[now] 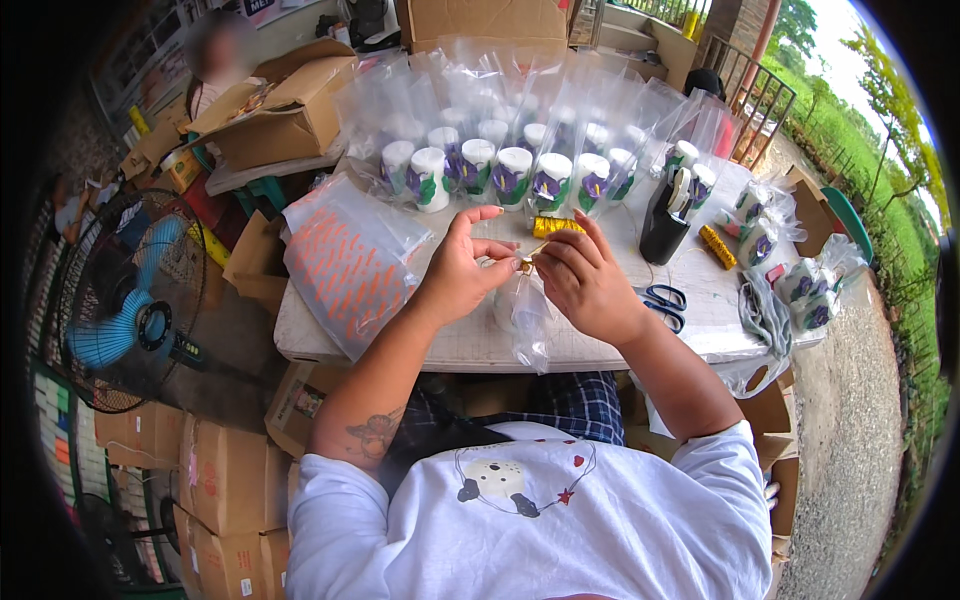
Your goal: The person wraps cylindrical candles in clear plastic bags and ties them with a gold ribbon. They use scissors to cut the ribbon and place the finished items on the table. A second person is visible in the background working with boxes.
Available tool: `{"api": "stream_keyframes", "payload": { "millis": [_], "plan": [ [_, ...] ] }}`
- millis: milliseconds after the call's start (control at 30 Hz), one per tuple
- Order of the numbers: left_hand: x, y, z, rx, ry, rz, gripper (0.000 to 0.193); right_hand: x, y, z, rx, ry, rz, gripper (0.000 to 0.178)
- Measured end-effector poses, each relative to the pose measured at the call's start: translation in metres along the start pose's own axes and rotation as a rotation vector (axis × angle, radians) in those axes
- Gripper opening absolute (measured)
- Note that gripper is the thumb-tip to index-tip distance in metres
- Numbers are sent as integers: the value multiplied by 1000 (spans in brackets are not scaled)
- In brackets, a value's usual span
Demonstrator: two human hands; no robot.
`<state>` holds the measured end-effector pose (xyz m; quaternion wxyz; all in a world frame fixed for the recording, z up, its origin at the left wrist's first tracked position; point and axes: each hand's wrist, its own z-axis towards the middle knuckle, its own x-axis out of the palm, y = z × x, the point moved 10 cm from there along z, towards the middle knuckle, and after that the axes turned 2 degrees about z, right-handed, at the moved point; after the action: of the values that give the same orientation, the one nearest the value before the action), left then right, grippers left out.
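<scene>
Over the near middle of the table, my left hand (462,268) pinches a thin gold ribbon (526,266) between thumb and fingers, its index finger raised. My right hand (588,280) grips the same ribbon from the other side, fingers bent together. Just below the fingers hangs a clear plastic bag (530,335); whatever it holds is mostly hidden. A spool of gold ribbon (556,227) lies right behind my hands. Beyond it stand several white candle-like cylinders (512,180) with purple flowers and green leaves, each in a tall clear bag.
Blue-handled scissors (662,306), a black holder (664,225) and another gold spool (717,246) lie to the right. Wrapped cylinders (808,290) and a grey cloth (765,315) sit at the right edge. Printed plastic bags (350,260) lie left. A fan (135,305) and cardboard boxes (225,480) stand beside me.
</scene>
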<state>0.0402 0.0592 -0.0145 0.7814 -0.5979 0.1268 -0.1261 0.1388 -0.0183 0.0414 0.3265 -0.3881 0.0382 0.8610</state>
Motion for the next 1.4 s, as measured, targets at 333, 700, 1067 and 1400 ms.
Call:
{"api": "stream_keyframes", "payload": {
  "millis": [333, 700, 1067, 1400],
  "plan": [
    [-5, -24, -11, 167, -47, 322, 55, -1, -5, -10, 52, 12, 118, 25],
    [-8, -7, -16, 175, -49, 145, 45, -2, -12, -14, 174, -91, 388, 27],
    [-5, -7, -15, 110, 58, 230, 33, -13, -62, -53, 478, 150, 267, 23],
    [-18, -23, -4, 167, 81, 512, 30, -11, -124, -204, 974, 660, 103, 31]
  ]
}}
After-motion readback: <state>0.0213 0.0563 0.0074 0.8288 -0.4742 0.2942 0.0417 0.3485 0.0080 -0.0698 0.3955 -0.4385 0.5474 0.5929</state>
